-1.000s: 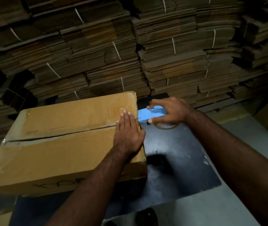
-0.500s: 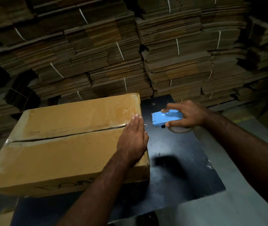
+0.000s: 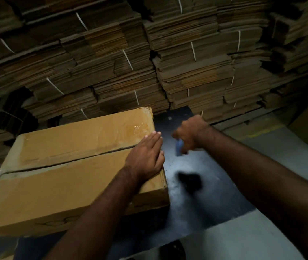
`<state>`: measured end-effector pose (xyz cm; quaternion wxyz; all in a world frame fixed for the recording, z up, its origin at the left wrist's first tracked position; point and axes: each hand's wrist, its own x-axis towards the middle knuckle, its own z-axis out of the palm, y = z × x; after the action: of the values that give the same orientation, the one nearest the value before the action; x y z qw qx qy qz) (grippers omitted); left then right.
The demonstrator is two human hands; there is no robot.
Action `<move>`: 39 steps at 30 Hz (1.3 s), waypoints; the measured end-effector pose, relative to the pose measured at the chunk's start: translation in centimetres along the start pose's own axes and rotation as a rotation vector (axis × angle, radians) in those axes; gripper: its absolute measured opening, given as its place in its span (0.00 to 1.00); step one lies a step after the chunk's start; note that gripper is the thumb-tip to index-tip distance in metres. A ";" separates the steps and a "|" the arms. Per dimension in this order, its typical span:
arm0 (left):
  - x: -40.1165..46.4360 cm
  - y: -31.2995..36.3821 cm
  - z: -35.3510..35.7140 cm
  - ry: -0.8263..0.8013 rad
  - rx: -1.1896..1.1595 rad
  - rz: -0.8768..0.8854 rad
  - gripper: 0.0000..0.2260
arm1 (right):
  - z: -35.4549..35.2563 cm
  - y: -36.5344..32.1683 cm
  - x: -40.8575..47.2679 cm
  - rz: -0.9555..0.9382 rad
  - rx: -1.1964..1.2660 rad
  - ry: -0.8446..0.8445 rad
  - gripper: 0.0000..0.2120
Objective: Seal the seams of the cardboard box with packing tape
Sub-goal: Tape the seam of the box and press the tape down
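Your right hand (image 3: 190, 135) has swung the blue dispenser (image 3: 179, 150) downward, gripping it beside the box (image 3: 70, 166). Left hand (image 3: 146, 156) presses flat; centre seam (image 3: 65, 162) remains untaped.

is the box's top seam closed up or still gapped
Still gapped: a dark slit runs along the top seam of the cardboard box, up to the flat left hand.
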<state>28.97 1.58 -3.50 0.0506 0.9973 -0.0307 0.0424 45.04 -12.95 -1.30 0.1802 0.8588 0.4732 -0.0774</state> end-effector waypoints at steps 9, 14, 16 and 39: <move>1.3 -0.2 0.4 -0.050 0.191 0.036 0.26 | 10.2 -7.1 -2.0 0.509 0.598 0.024 0.31; 2.1 -0.4 0.1 -0.108 0.285 0.067 0.28 | 14.2 -12.5 -3.4 0.608 0.476 -0.056 0.28; 2.4 -0.5 0.1 -0.122 0.292 0.067 0.28 | 15.6 -13.4 -3.6 0.617 0.590 -0.067 0.24; -1.9 -1.2 1.4 -0.067 -0.168 -0.241 0.27 | 0.4 -12.0 1.2 0.464 1.961 0.152 0.29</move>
<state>27.30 2.74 -5.19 0.1375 0.9869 0.0842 -0.0003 35.62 -6.32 -4.82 -0.6252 0.7016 0.0322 -0.3403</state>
